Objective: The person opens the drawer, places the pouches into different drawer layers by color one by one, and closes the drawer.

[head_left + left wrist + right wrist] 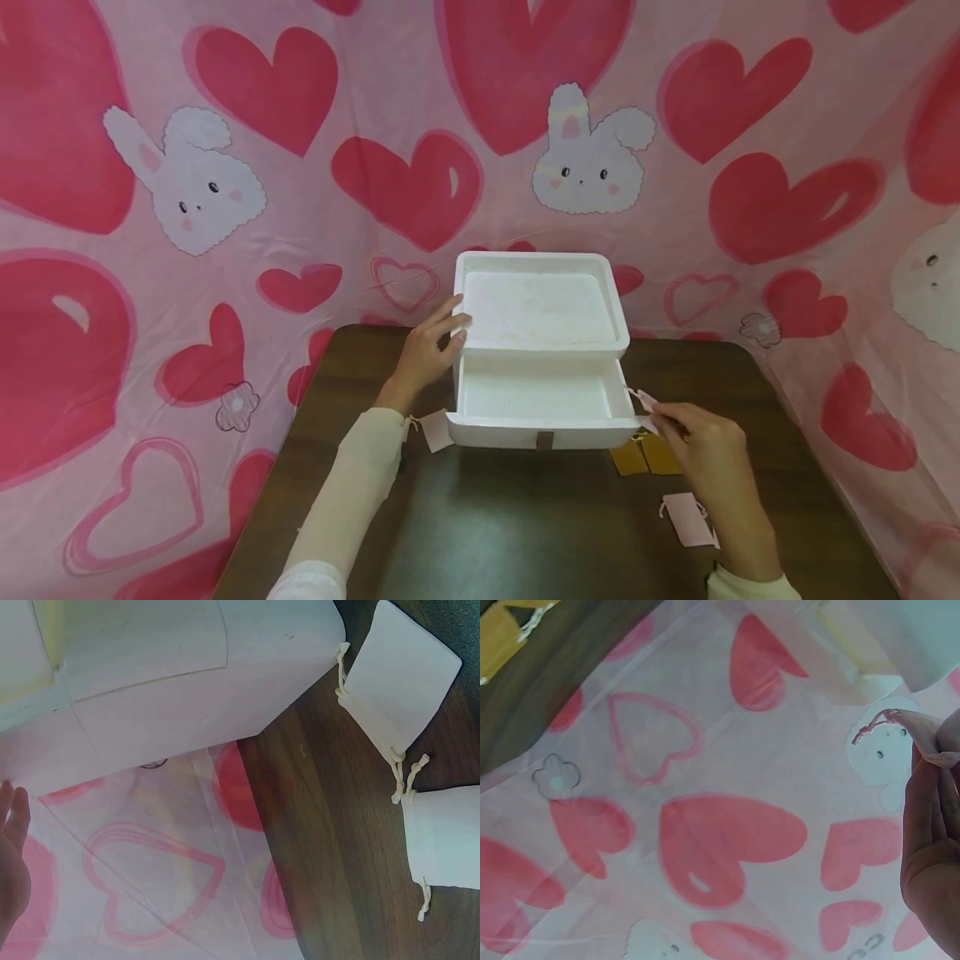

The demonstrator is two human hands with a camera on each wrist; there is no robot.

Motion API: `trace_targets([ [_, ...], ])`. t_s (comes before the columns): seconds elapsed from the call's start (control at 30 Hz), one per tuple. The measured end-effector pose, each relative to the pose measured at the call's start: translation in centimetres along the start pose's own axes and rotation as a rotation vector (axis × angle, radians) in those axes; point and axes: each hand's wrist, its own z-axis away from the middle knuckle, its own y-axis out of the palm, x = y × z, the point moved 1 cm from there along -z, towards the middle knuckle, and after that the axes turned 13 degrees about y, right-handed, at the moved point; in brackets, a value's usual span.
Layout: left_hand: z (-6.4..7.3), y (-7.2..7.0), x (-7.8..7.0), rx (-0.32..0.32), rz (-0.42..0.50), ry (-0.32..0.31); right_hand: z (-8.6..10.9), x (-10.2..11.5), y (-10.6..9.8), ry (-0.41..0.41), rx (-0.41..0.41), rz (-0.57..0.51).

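A white drawer box (536, 304) with a shallow tray top stands at the back of the table, its front drawer (540, 392) pulled out and bare inside. My left hand (426, 354) rests against the box's left side, fingers extended near the top edge. Beside the drawer's right front corner, my right hand (712, 454) pinches a small pink drawstring pouch (645, 402). In the right wrist view the pouch (921, 729) shows its pink cord dangling from the fingertips. Part of it is hidden by the fingers.
Two mustard-yellow pouches (628, 458) lie right of the drawer. Another pink pouch (690, 518) is nearer the front. Left of the box lie white pouches (401, 675) on the dark wooden table (480, 517). A heart-patterned cloth (405, 83) hangs behind.
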Motion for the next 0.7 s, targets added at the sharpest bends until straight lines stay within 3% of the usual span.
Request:
trace_targets([
  [0.4,0.0,0.0,-0.1,0.000,0.002,0.003,-0.9,2.1,1.4,0.013,0.085,-0.049],
  [0.7,0.0,0.1,0.0,-0.006,-0.006,0.002,-1.6,2.9,2.0,-0.034,0.084,-0.065],
])
